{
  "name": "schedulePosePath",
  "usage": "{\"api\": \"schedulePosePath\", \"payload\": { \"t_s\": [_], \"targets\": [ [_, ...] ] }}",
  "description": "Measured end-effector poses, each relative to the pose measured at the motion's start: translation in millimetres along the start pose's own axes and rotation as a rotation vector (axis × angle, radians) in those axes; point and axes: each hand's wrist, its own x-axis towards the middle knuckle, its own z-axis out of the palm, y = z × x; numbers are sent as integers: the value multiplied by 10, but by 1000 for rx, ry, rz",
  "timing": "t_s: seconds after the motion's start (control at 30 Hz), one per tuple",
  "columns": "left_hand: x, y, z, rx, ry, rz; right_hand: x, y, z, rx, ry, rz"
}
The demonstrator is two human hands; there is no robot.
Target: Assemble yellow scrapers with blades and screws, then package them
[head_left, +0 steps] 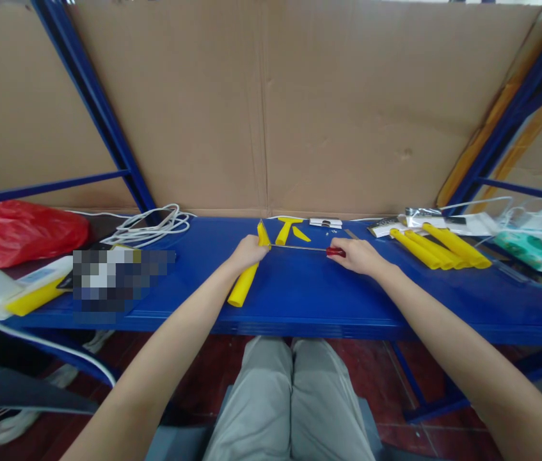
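My left hand (247,253) is closed around a yellow tubular handle (243,286), whose lower end slants toward the table's front edge. In my right hand (357,255) is a screwdriver (336,251) with a red grip. Its long thin shaft lies level and its tip meets the upper part of the yellow handle beside my left fingers; the exact contact point is too small to make out. Just beyond, a yellow T-shaped piece (284,231) and a small flat yellow piece (301,235) lie on the blue table (309,294).
Several yellow tubes (414,250) lie at the right near plastic packets (422,218). Tiny metal bits (332,232) and a white box (326,223) sit at the back. Coiled white cable (155,225) and a red plastic bag (25,230) occupy the left. Cardboard (271,115) stands behind.
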Motion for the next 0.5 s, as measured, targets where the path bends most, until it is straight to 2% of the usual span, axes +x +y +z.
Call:
{"api": "schedulePosePath", "payload": {
  "t_s": [0.1, 0.23, 0.4, 0.5],
  "targets": [
    [-15, 22, -4, 23, 3, 11, -18, -5, -28, -13, 39, -30],
    [-50, 71, -28, 81, 1, 13, -20, -21, -36, -20, 26, -52],
    [-85, 104, -55, 165, -21, 14, -15, -30, -13, -34, 17, 42],
    [-80, 92, -55, 179, -23, 11, -22, -47, -33, -53, 16, 30]
  ]
}}
